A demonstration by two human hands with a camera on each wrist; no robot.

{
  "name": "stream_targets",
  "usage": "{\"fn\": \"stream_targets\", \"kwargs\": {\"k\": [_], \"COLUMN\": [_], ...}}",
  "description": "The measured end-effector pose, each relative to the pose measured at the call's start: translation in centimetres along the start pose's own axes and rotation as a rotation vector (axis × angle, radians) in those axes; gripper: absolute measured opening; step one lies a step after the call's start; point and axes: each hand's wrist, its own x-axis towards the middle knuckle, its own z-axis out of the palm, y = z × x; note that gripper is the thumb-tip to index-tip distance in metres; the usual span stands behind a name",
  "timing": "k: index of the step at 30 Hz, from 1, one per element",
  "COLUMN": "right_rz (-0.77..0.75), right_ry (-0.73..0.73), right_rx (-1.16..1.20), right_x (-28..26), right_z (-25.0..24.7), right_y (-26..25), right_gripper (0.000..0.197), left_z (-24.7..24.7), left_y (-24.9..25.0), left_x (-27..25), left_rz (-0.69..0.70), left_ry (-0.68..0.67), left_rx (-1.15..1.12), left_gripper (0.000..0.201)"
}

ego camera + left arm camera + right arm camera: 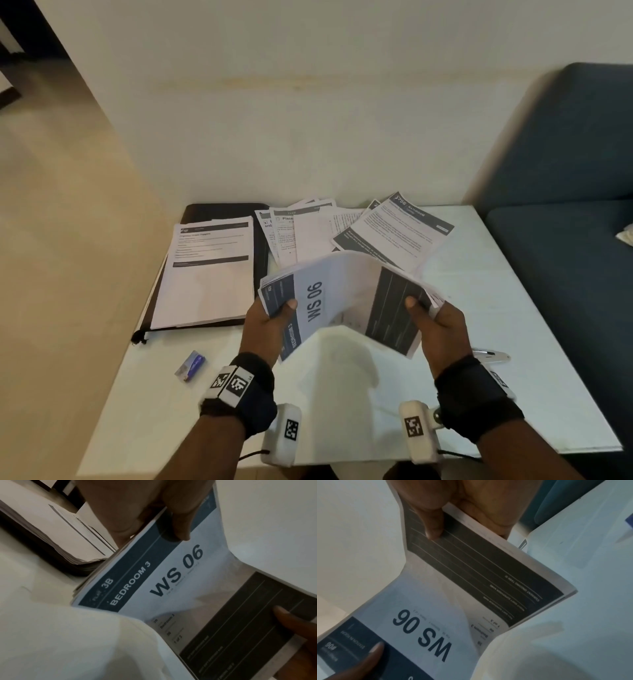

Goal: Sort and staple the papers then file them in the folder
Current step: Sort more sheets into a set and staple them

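Both hands hold a thick stack of papers [342, 294] above the table, bowed upward in the middle. Its top sheet reads "WS 06" [176, 572] with a dark header and a dark lined block [471, 566]. My left hand [270, 318] grips the header end, thumb on top. My right hand [435, 318] grips the dark-block end, thumb on top. A black folder [222, 210] lies open at the back left with a neat pile of sheets [205, 274] on it. Loose sheets [359, 229] fan out behind the held stack. A small blue stapler [192, 366] lies at the front left.
The white table [513, 359] stands against a pale wall. A dark blue sofa [565, 171] flanks its right side. A silver pen [489, 356] lies just right of my right wrist. Tiled floor runs along the left.
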Motion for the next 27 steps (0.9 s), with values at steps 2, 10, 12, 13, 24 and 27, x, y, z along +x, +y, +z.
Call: {"fn": "stream_targets", "kwargs": {"k": [2, 10, 12, 13, 24, 27], "right_rz": [-0.025, 0.151, 0.121, 0.102, 0.105, 0.212], "right_ry": [0.022, 0.054, 0.067, 0.077, 0.088, 0.088], "right_rx": [-0.011, -0.007, -0.009, -0.009, 0.012, 0.012], "right_x": [-0.3, -1.7, -1.4, -1.2, -1.4, -1.6], "right_z": [0.3, 0.6, 0.5, 0.4, 0.5, 0.7], "right_y": [0.3, 2.8, 2.3, 2.0, 2.2, 3.2], "right_gripper": [0.008, 0.019, 0.019, 0.019, 0.021, 0.023], "left_z": [-0.1, 0.1, 0.0, 0.0, -0.4, 0.0], "left_y": [-0.3, -2.5, -2.3, -2.2, -2.1, -2.7], "left_x": [0.2, -0.9, -0.3, -0.1, 0.1, -0.2], "left_rz": [0.027, -0.029, -0.036, -0.032, -0.037, -0.074], "left_ry": [0.003, -0.064, -0.039, -0.029, -0.025, -0.025], "left_rx": [-0.034, -0.025, -0.042, -0.052, -0.057, -0.029], "left_gripper": [0.027, 0.026, 0.021, 0.020, 0.016, 0.017]}}
